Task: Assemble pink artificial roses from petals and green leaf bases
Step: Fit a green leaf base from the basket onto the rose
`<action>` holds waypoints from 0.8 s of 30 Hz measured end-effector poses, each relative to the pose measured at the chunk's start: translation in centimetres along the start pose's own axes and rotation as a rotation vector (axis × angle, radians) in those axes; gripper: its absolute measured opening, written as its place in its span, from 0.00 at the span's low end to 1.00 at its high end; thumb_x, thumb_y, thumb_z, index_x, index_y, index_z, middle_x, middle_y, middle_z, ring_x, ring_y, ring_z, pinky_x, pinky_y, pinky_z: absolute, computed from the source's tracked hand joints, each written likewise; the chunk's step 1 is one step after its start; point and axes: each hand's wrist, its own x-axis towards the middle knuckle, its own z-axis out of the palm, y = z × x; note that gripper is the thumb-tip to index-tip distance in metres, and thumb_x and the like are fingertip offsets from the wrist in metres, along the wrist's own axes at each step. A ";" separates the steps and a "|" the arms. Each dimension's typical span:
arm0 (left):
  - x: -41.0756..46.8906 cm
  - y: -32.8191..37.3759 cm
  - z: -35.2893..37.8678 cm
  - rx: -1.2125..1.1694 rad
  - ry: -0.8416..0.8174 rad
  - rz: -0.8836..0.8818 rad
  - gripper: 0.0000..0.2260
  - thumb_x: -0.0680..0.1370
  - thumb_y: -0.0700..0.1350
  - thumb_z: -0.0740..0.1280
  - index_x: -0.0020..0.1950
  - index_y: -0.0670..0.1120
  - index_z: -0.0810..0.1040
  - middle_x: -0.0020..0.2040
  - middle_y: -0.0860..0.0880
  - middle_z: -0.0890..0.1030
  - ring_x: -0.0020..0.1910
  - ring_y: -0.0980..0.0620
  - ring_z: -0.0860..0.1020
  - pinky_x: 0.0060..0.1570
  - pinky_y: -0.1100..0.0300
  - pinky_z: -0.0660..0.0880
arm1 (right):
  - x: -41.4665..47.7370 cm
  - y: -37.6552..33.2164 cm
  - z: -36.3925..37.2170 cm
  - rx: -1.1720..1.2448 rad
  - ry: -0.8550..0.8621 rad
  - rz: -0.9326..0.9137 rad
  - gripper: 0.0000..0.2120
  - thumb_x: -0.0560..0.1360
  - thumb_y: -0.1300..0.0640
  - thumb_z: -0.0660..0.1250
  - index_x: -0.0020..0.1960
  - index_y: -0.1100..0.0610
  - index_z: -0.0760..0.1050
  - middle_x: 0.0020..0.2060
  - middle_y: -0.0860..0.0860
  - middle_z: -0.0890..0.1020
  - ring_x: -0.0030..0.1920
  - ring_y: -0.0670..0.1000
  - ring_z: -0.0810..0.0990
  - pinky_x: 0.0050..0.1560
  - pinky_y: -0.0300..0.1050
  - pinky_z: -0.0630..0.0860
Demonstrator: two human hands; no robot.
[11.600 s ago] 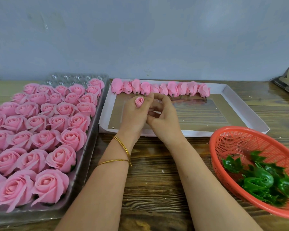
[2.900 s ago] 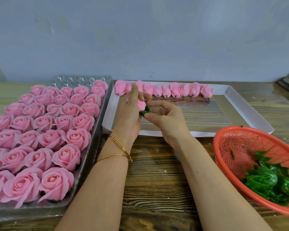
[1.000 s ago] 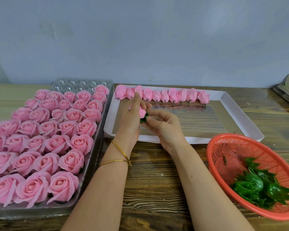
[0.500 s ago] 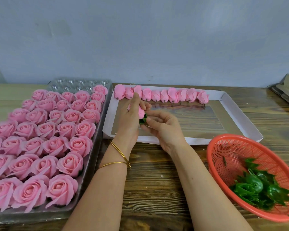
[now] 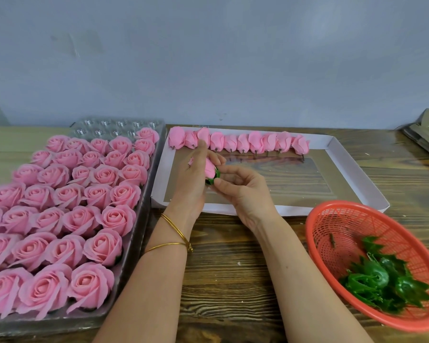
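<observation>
Head view. My left hand (image 5: 191,179) grasps the pink bud (image 5: 209,169). Its fingers curl round the petals, and one finger points up toward the far side. My right hand (image 5: 243,191) pinches the green leaf base (image 5: 214,178) between thumb and forefinger. The leaf base sits against the lower end of the bud, and its other fingers are loosely bent. Both hands are above the near left part of the white tray (image 5: 282,210).

Appearance of the work piece: the bud is a tight roll of matte pink petals, mostly covered by my left hand. The leaf base is glossy dark green, and only a small part shows between the two hands.

Supply and output:
- A row of pink buds (image 5: 240,143) lies along the far wall of the white tray, each with a short dark stub pointing toward me.
- The red basket (image 5: 337,219) stands at the near right and holds loose green leaf bases (image 5: 382,280) heaped in its near half.
- The clear tray (image 5: 144,219) at the left carries the finished roses (image 5: 67,214) in close rows. Moulded cells show at its far edge.

Edges and room:
- The clear tray lies just beside the left wall of the white tray.
- The basket's far rim is just beside the white tray's near right corner.
- The middle and right of the white tray floor are bare.
- My forearms cross a strip of wooden table (image 5: 233,268) between the clear tray and the basket.
- Two thin gold bangles (image 5: 174,233) sit on my left wrist.
- A grey wall (image 5: 208,58) closes the far edge of the table.
</observation>
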 end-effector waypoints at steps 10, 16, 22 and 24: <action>-0.4 0.3 0.3 0.044 0.016 0.001 0.22 0.82 0.55 0.58 0.32 0.52 0.82 0.39 0.50 0.83 0.43 0.52 0.81 0.47 0.53 0.76 | 0.0 0.0 -0.1 -0.095 0.051 -0.095 0.16 0.66 0.77 0.72 0.48 0.61 0.79 0.38 0.50 0.85 0.41 0.46 0.83 0.46 0.39 0.81; -0.4 0.4 0.3 0.032 -0.023 -0.014 0.24 0.82 0.53 0.59 0.28 0.51 0.78 0.38 0.48 0.82 0.43 0.51 0.80 0.54 0.48 0.75 | 0.1 0.2 -0.2 -0.126 0.063 -0.117 0.16 0.65 0.77 0.73 0.47 0.60 0.78 0.36 0.48 0.85 0.40 0.45 0.83 0.44 0.38 0.80; -0.1 0.3 0.1 -0.019 0.003 -0.044 0.24 0.82 0.53 0.59 0.26 0.51 0.74 0.36 0.49 0.81 0.40 0.53 0.78 0.47 0.53 0.74 | 0.1 -0.1 -0.1 -0.042 0.048 -0.007 0.12 0.71 0.74 0.70 0.54 0.67 0.78 0.45 0.60 0.83 0.49 0.55 0.82 0.57 0.48 0.80; -0.1 0.4 -0.1 -0.052 0.004 -0.049 0.24 0.82 0.53 0.59 0.26 0.51 0.73 0.36 0.50 0.80 0.39 0.54 0.78 0.45 0.56 0.73 | 0.2 -0.3 0.0 0.026 0.035 0.038 0.11 0.74 0.74 0.66 0.56 0.72 0.76 0.49 0.66 0.81 0.51 0.58 0.82 0.58 0.49 0.80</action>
